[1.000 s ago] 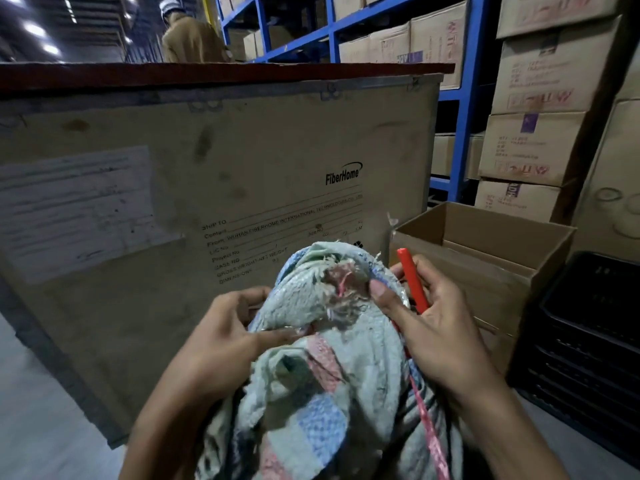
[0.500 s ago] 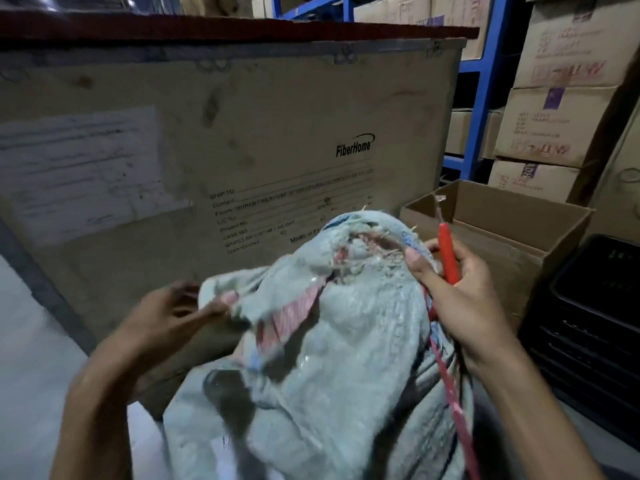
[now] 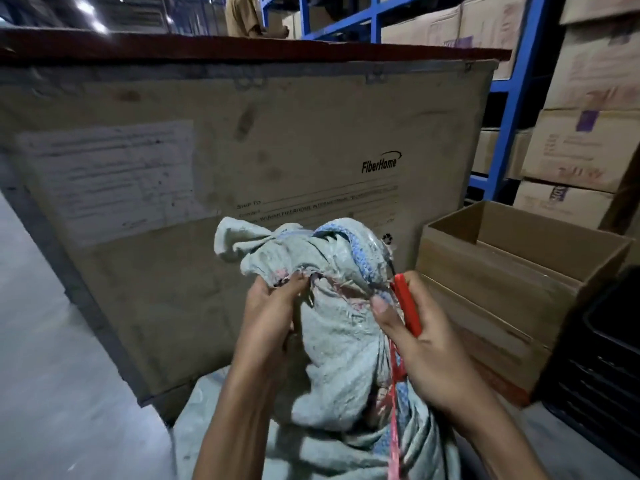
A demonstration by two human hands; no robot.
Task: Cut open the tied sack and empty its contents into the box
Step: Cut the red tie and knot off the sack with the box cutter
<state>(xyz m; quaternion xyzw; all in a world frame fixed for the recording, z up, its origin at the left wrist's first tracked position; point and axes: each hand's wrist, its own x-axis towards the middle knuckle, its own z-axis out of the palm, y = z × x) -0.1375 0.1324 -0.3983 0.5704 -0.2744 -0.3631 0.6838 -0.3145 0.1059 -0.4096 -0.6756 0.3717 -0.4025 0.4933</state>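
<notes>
Head view: the soft, floppy sack (image 3: pixel 339 327) stands on the floor (image 3: pixel 52 341) beside the open box (image 3: pixel 519 244), its bunched top, probably the best hold, pinched by left hand (image 3: pixel 270 317) fingers, while right hand (image 3: pixel 426 351) fingers curl round a red cutter (image 3: pixel 408 306).

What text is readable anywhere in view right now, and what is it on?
"FiberHome": printed on the crate.
"SHIP TO": on the crate, below the logo.
The printed lines under that are too blurred to read.
The white label on the crate is unreadable.
The print on the shelf cartons is blurred.
</notes>
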